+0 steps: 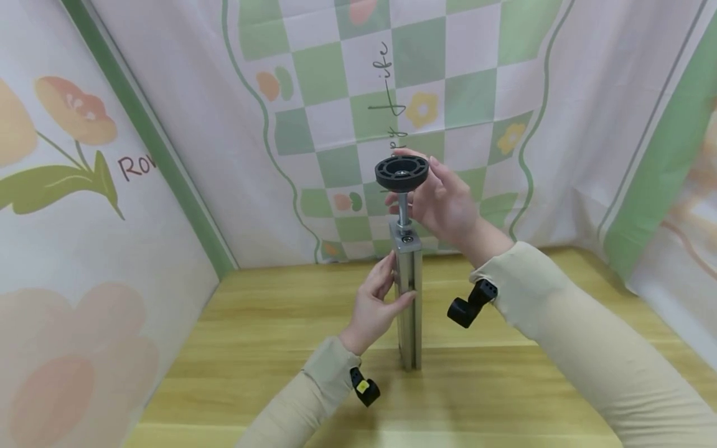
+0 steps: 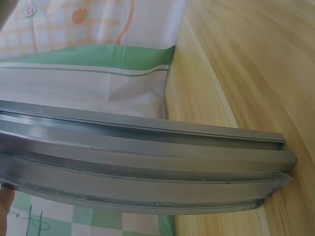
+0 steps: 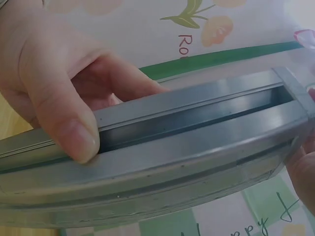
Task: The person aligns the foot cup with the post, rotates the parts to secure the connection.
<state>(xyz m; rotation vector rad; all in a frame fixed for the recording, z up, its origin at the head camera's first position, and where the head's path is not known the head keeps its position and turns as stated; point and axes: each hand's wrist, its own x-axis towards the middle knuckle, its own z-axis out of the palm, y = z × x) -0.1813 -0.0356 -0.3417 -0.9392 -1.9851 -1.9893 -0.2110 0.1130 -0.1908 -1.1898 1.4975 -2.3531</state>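
Note:
A slotted aluminum profile [image 1: 416,330] stands upright on the wooden table. Around its middle, my left hand [image 1: 372,308] grips it, thumb across the near face and fingers on the left side. On its top end cap a threaded stem carries a black round leveling foot [image 1: 401,183], disc facing up. Fingers of my right hand [image 1: 448,202] hold the foot's rim from the right and behind, with the lower fingers curled behind the stem. In the right wrist view, the left thumb [image 3: 78,140] presses by the profile's slot [image 3: 197,118]. The left wrist view shows the profile's lower end [image 2: 275,157] at the tabletop.
The wooden table [image 1: 252,323] extends around the profile. Behind it hangs a green-and-white checkered curtain [image 1: 319,68]. A printed fabric wall [image 1: 67,249] rises on the left, another [image 1: 678,249] on the right. Each sleeve carries a small black wrist camera [image 1: 465,309].

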